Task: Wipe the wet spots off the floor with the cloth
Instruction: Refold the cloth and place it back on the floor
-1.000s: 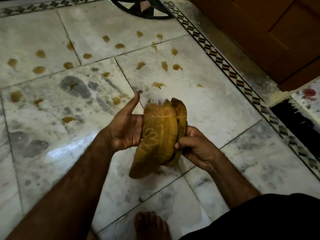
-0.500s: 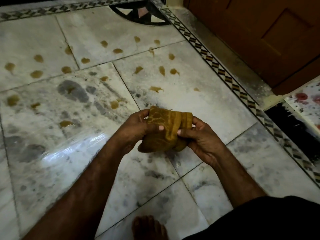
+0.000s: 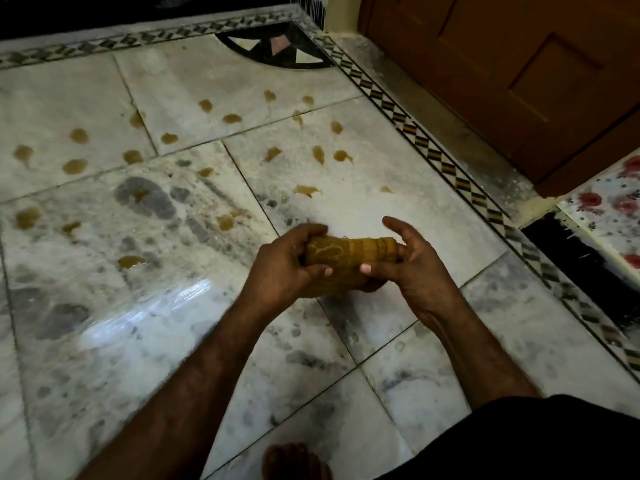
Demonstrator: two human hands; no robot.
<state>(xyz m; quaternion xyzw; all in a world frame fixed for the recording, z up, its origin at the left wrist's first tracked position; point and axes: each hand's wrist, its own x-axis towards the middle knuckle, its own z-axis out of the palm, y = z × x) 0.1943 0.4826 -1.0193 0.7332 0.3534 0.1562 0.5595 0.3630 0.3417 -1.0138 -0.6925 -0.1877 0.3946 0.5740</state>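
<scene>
White marble floor (image 3: pixel 104 341) with grey veining fills the view, edged by a patterned border (image 3: pixel 426 147) that runs past a brown wooden door (image 3: pixel 519 81) at the upper right. A flowered mat (image 3: pixel 609 206) shows at the right edge, and a bare foot (image 3: pixel 294 460) at the bottom. Yellow-brown wet spots (image 3: pixel 231 118) lie scattered over the far tiles, none of them wiped.

The mustard cloth (image 3: pixel 349 252) is held in the air above the floor, near the middle of the view, between both hands. It is rolled into a short, thick bundle whose long axis runs left to right, almost level, with its right end a little higher.

The left hand (image 3: pixel 280 268) grips the left end, fingers curled over the top and thumb laid along the near side. The right hand (image 3: pixel 415 271) is looser: its thumb presses the near side of the roll against the fingers beneath, while the index finger (image 3: pixel 398 226) lifts clear of the cloth.

A second ago the cloth hung upright between the hands as a long, folded loop. Half a second ago it was already bunched shorter. Now it lies sideways, rolled tighter.
</scene>
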